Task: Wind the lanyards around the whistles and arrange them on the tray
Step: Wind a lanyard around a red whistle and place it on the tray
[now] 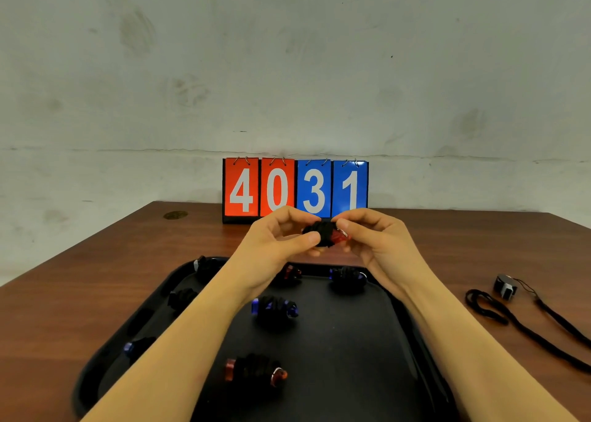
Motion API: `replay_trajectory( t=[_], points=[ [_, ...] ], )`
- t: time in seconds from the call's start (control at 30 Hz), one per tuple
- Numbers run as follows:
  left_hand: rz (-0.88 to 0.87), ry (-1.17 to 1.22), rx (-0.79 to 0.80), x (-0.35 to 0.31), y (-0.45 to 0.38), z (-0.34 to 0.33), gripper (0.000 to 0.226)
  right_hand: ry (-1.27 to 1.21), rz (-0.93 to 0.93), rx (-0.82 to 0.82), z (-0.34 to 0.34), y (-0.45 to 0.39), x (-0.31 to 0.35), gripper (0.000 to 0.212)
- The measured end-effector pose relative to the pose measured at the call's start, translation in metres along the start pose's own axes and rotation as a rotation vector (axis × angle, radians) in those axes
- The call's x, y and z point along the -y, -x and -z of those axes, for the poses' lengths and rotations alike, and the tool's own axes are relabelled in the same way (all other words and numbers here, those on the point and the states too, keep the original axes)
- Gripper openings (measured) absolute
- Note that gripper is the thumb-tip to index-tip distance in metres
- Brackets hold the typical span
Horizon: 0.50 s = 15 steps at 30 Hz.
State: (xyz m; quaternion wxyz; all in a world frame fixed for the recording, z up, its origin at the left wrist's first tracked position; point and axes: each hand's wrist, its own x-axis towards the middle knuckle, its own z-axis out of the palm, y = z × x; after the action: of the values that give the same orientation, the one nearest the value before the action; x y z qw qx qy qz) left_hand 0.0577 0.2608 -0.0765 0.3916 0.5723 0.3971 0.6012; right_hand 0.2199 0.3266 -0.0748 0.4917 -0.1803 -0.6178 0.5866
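Nearest the lens, your two forearms rise from the bottom corners of the frame and cross over the black tray (105, 357), which fills the lower centre. Seven wound whistles already lie on it, as far as you can count: a red one (256, 372) at the lower middle, a blue one (275, 308) above it, another blue (348, 277) at the tray's upper right, a red one (291, 274) half hidden behind your left wrist, and three dark bundles down the left side, the lowest (137, 346) showing a blue tip.

Above the tray, at frame centre, you hold the whistle in work (339, 236), red-bodied and almost buried under black lanyard (319, 231) turns. Your left hand (278, 242) pinches the wrapped end between thumb and curled fingers; your right hand (371, 239) pinches the other end, where a metal ring shows by the fingertips. The bundle sits squarely between both grips, clear of the tray. No loose tail shows, so this winding looks nearly finished, with setting down to follow.

At the right edge, on the brown table (64, 293), one grey whistle (505, 285) lies unwound, its black cord (524, 329) trailing toward the lower right. That appears to be the last one left.

Behind your hands stands a flip scoreboard (295, 188) reading 4031, against the wall.
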Motion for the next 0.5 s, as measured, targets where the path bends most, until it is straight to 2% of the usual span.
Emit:
replay_trajectory(
  t=[0.17, 0.3, 0.4, 0.5],
  points=[
    [-0.018, 0.232, -0.058, 0.001, -0.002, 0.000, 0.037, -0.100, 0.062, 0.020, -0.004, 0.002, -0.003, 0.018],
    [-0.024, 0.303, -0.087, 0.002, -0.003, -0.001, 0.037, -0.018, 0.106, -0.023, -0.008, 0.004, -0.004, 0.023],
    [-0.023, 0.212, -0.083, 0.002, -0.002, -0.005, 0.031, 0.067, 0.113, -0.097, -0.010, 0.005, -0.004, 0.022],
    [-0.066, -0.077, -0.099, 0.002, -0.002, -0.008, 0.027, 0.114, 0.113, -0.138, -0.011, 0.005, -0.003, 0.016]
  ],
)
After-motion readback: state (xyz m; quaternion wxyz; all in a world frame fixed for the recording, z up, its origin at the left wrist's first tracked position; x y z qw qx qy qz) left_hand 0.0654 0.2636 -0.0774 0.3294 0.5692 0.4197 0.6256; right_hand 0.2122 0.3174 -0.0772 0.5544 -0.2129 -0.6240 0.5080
